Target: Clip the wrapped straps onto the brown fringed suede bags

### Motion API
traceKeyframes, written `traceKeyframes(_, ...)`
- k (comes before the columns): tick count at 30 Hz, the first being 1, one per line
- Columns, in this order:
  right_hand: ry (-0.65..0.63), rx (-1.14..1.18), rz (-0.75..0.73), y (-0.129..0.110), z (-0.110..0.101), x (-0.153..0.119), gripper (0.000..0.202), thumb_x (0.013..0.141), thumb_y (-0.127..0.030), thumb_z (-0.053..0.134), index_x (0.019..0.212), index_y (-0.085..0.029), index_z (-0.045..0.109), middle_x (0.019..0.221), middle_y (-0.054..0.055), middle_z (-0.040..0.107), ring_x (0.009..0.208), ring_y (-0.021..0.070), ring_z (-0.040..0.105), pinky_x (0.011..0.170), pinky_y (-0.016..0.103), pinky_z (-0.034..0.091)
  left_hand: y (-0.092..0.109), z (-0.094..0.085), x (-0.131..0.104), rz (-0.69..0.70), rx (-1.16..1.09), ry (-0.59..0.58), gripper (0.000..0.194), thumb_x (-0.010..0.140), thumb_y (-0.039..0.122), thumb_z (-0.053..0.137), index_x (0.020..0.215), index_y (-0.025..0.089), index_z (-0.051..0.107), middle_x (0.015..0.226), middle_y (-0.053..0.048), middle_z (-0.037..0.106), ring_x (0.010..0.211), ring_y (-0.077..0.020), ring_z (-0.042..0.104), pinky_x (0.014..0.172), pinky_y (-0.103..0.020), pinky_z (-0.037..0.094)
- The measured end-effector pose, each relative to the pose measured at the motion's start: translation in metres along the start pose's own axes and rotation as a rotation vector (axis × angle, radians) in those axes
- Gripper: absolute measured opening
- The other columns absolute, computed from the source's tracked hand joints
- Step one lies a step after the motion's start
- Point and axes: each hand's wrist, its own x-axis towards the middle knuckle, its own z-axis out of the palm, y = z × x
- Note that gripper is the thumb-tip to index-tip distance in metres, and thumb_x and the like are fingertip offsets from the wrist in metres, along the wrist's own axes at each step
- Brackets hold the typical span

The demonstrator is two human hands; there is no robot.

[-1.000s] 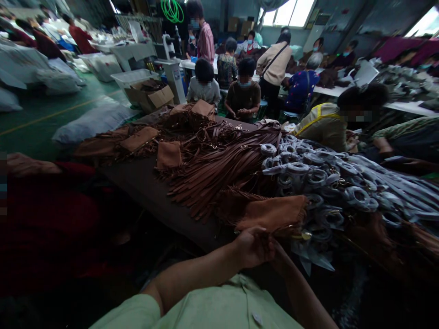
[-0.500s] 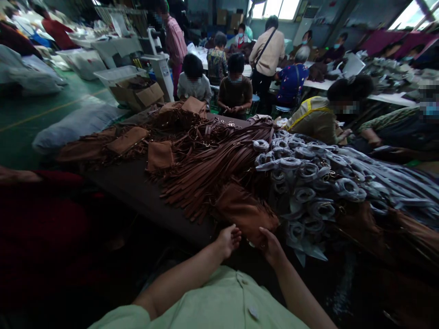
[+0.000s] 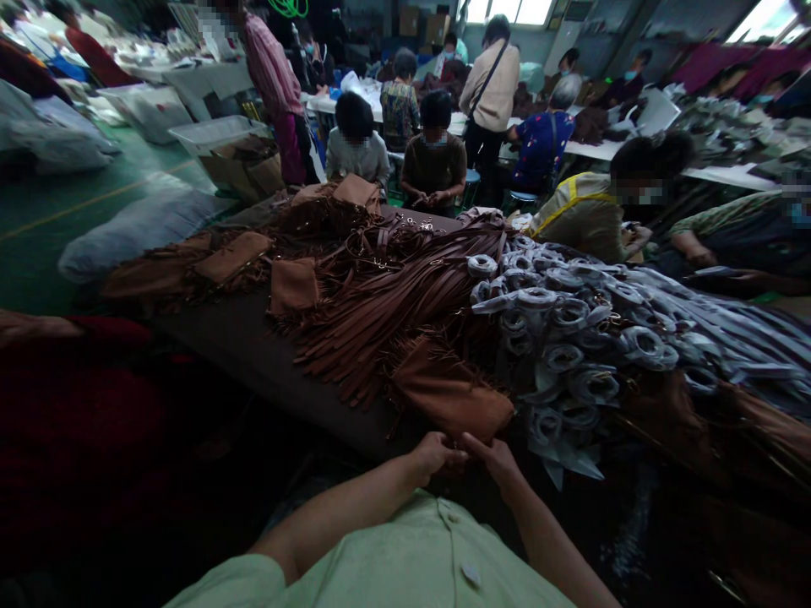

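A brown fringed bag point(image 3: 453, 393) lies at the near edge of the table, its fringe pointing away from me. My right hand point(image 3: 498, 463) is closed on the bag's near edge, thumb on top. Close beside it, my left hand point(image 3: 437, 456) is closed too, its fingertips meeting the same edge near a small shiny metal part. What the left fingers pinch is too dark and small to make out. Just beyond the bag, a heap of brown leather straps point(image 3: 386, 304) fans across the table.
Coiled straps in pale wrapping point(image 3: 570, 338) pile up at the right. More brown fringed bags point(image 3: 234, 257) lie at the far left of the dark table point(image 3: 221, 338). A person in red sits at my left; several people work across the table. A cardboard box point(image 3: 247, 165) stands behind.
My left hand has moved right and closed at the bag's edge, beside my right hand. The right hand has shifted slightly left. A standing person in pink at the back has moved left.
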Motion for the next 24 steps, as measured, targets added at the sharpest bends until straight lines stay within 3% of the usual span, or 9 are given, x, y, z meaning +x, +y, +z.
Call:
traceKeyframes(5,0.035,0.013,-0.094,-0.006,-0.004,-0.005,0.046,0.061,-0.051,0.069,0.080,-0.009,0.069,0.075,0.008,0.070,0.077,0.0225,0.064,0.061,0.025,0.050,0.006,-0.026,0.015,0.131,0.093,0.049,0.041,0.044,0.029,0.082,0.074,0.009,0.063,0.058,0.000,0.059,0.053,-0.0098,0.053,0.054,-0.022,0.040)
traceKeyframes(8,0.012,0.158,0.045,-0.016,-0.015,-0.012,0.041,0.066,-0.049,0.068,0.084,-0.012,0.065,0.067,0.005,0.068,0.061,0.0169,0.063,0.049,0.023,0.048,0.020,-0.062,0.018,0.211,0.069,0.135,0.038,0.047,0.029,0.081,0.074,0.009,0.062,0.056,0.001,0.056,0.049,-0.0078,0.050,0.053,-0.021,0.039)
traceKeyframes(11,0.013,0.277,0.219,-0.019,-0.030,-0.015,0.032,0.069,-0.043,0.069,0.078,-0.014,0.060,0.057,0.001,0.062,0.044,0.0104,0.055,0.038,0.019,0.042,0.034,-0.101,0.018,0.211,0.037,0.340,0.034,0.050,0.027,0.079,0.072,0.010,0.059,0.057,0.001,0.057,0.050,-0.0083,0.051,0.053,-0.021,0.040)
traceKeyframes(15,-0.030,0.397,0.325,-0.011,-0.037,-0.012,0.025,0.073,-0.037,0.067,0.072,-0.016,0.053,0.051,-0.003,0.057,0.037,0.0072,0.050,0.036,0.018,0.041,0.041,-0.129,0.019,0.211,0.092,0.488,0.030,0.057,0.025,0.075,0.078,0.010,0.061,0.065,-0.002,0.062,0.059,-0.0134,0.058,0.060,-0.026,0.046)
traceKeyframes(19,-0.047,0.428,0.343,-0.006,-0.035,-0.011,0.027,0.073,-0.038,0.067,0.070,-0.016,0.051,0.046,-0.005,0.053,0.035,0.0076,0.048,0.037,0.020,0.042,0.042,-0.124,0.010,0.306,0.213,0.640,0.030,0.059,0.022,0.074,0.084,0.012,0.063,0.081,-0.006,0.065,0.079,-0.0190,0.061,0.076,-0.031,0.046)
traceKeyframes(22,-0.055,0.433,0.351,-0.005,-0.035,-0.012,0.027,0.072,-0.038,0.068,0.069,-0.016,0.052,0.046,-0.005,0.053,0.037,0.0078,0.049,0.039,0.020,0.044,0.043,-0.097,-0.008,0.563,0.518,0.802,0.045,0.063,0.017,0.071,0.107,0.017,0.060,0.110,-0.009,0.059,0.109,-0.0231,0.051,0.095,-0.037,0.037)
traceKeyframes(23,-0.059,0.442,0.356,-0.005,-0.035,-0.012,0.027,0.072,-0.037,0.069,0.069,-0.016,0.052,0.047,-0.005,0.054,0.037,0.0077,0.050,0.039,0.019,0.044,0.044,-0.085,-0.013,0.686,0.658,0.788,0.051,0.065,0.018,0.069,0.115,0.020,0.056,0.119,-0.008,0.055,0.117,-0.0231,0.045,0.099,-0.038,0.032)
traceKeyframes(24,-0.064,0.449,0.355,-0.005,-0.035,-0.013,0.028,0.071,-0.037,0.069,0.069,-0.016,0.052,0.047,-0.005,0.054,0.037,0.0073,0.049,0.039,0.019,0.043,0.044,-0.072,-0.016,0.789,0.787,0.679,0.054,0.066,0.019,0.069,0.118,0.023,0.055,0.124,-0.007,0.052,0.120,-0.0230,0.042,0.102,-0.038,0.029)
